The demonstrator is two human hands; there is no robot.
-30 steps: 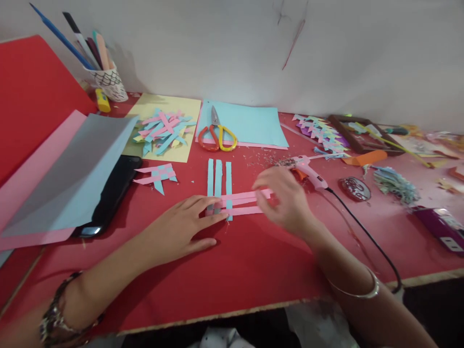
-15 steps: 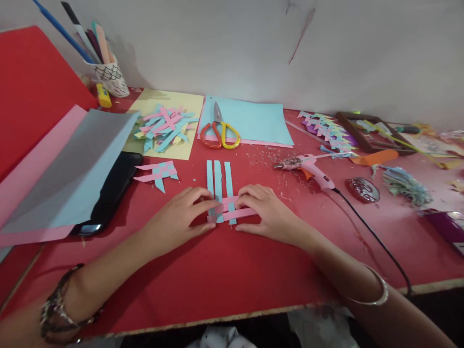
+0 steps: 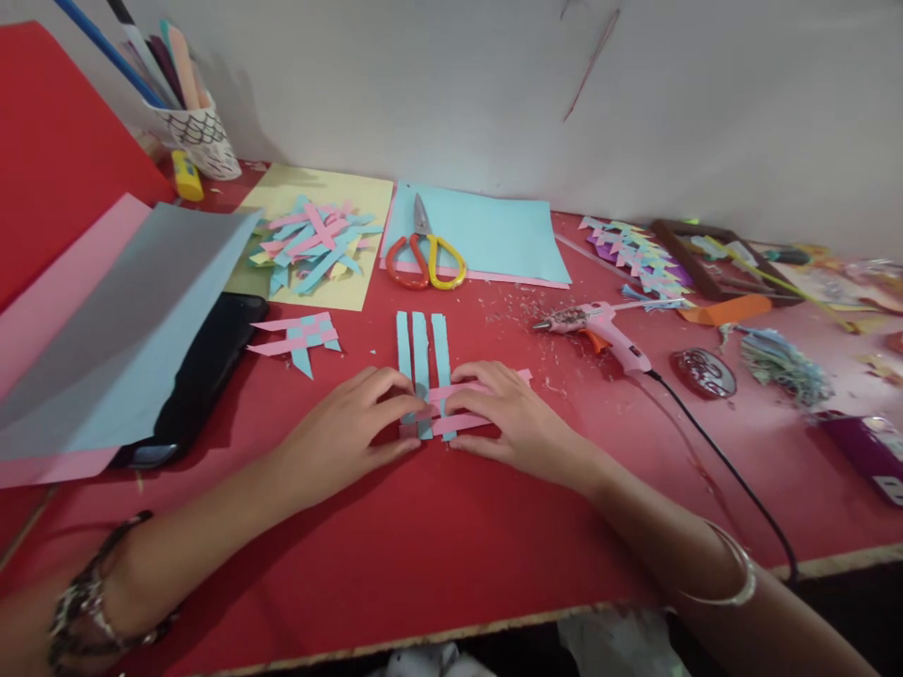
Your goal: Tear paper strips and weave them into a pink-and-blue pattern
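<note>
Three light-blue paper strips point(image 3: 421, 353) lie side by side, upright in view, on the red tabletop. Pink paper strips point(image 3: 462, 425) cross their lower ends, passing over some and under others. My left hand point(image 3: 371, 414) grips the woven part from the left, thumb and fingertips on the strips. From the right, my right hand point(image 3: 504, 414) holds the pink strips with bent fingers, hiding part of them; one pink end sticks out past its knuckles. Left of my left hand lies a small woven pink-and-blue paper fish point(image 3: 303, 337).
Behind are scissors point(image 3: 425, 249) on blue sheets point(image 3: 486, 226) and a pile of cut strips point(image 3: 317, 240) on yellow paper. A pink glue gun point(image 3: 599, 329) with a black cord lies right. Stacked sheets point(image 3: 127, 329) cover a black object point(image 3: 218, 367) at left.
The right hand has shifted slightly left over the pink strips, and a pink end now shows beyond it. The left hand stays at the weave. The view has shifted a little.
</note>
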